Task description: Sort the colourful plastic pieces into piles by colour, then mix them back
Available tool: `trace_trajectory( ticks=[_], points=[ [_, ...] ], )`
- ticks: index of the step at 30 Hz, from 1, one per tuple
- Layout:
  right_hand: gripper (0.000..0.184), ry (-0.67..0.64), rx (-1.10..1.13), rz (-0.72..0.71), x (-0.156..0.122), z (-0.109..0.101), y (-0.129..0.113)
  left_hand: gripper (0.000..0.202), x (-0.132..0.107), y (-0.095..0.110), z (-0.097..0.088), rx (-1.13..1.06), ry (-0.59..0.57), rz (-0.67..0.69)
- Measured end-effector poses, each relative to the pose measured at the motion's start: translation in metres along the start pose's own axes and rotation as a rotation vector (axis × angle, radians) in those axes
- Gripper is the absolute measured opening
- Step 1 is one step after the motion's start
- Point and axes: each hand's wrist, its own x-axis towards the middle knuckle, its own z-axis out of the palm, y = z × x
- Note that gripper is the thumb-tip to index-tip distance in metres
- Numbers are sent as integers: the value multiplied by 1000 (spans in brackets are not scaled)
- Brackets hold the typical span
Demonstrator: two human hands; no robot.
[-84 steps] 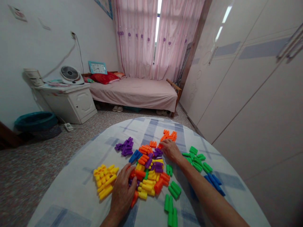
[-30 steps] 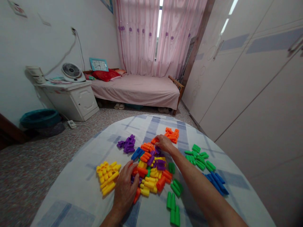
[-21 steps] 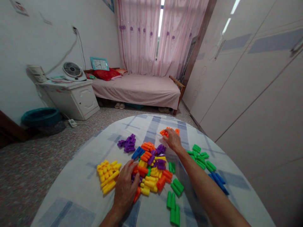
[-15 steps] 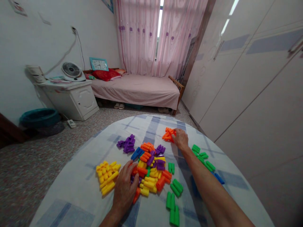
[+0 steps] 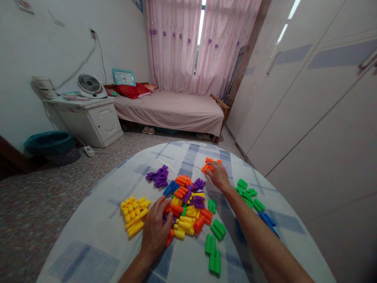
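A mixed heap of coloured plastic blocks lies in the middle of a round table with a checked cloth. My left hand rests flat on the heap's near left edge, fingers spread over red and purple blocks. My right hand reaches to the far side and lies over the small orange pile, fingers extended and touching it. Sorted piles surround the heap: yellow at left, purple at far left, green at right.
More green blocks lie near the front edge and blue ones by my right forearm. Beyond the table are a pink bed, a white cabinet with a fan, a teal basin and wardrobe doors on the right.
My right hand went from the top of the mixed heap out to the far orange pile, carrying an orange block there. My left hand stayed on the heap.
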Motion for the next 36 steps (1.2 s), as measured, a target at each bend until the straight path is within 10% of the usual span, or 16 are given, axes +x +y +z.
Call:
trace_trajectory(
  ticks=[7, 16, 26, 36],
  points=[
    [33, -249, 124, -249, -8, 18, -58, 33, 0, -3, 0, -4, -13, 3],
    [29, -243, 96, -170, -15, 23, -83, 33, 0, -3, 1, -12, -15, 13],
    [34, 111, 19, 192, 2, -5, -7, 33, -1, -3, 1, 9, -24, 1],
    [36, 5, -173, 478, -5, -1, 51, 32, -1, -3, 1, 7, -23, 8]
  ],
)
